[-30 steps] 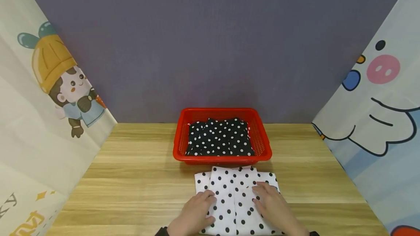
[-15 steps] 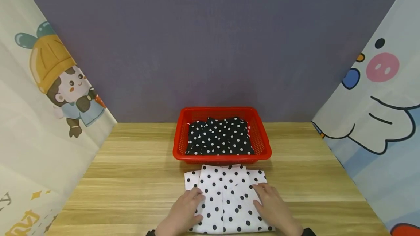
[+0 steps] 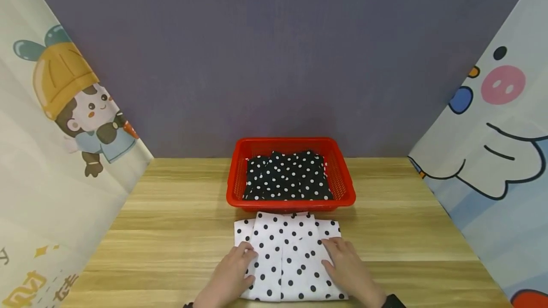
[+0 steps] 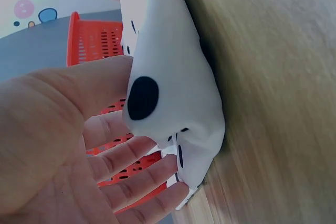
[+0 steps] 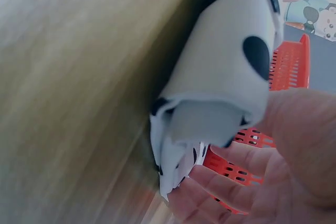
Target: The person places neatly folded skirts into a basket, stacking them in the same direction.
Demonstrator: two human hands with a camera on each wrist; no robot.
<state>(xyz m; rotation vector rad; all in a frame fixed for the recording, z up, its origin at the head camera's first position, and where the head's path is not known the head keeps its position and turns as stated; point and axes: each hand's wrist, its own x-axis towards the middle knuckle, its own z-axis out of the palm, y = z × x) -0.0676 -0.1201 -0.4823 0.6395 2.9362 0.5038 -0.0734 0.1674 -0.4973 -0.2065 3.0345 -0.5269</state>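
Note:
On the wooden table lies a folded white garment with black dots [image 3: 295,270], its narrower top part lying over a wider layer. My left hand [image 3: 229,272] rests along its left side, thumb on top and fingers stretched out at the edge. At the right side, my right hand [image 3: 348,267] touches the cloth in much the same way. In the left wrist view the left fingers [image 4: 139,177] lie fairly straight against the rounded fold of the cloth. The right wrist view shows the right fingers [image 5: 210,190] beside the rolled, layered end of the garment.
Just beyond the garment stands a red plastic basket [image 3: 233,182] holding folded black cloth with white dots [image 3: 287,179]. A grey panel [image 3: 274,61] rises behind the table [image 3: 171,232]. Printed curtains hang at the left [image 3: 25,156] and right [image 3: 492,156].
The white dotted garment has slid to the left, with both hands at its sides. The basket and the black cloth in it have stayed put.

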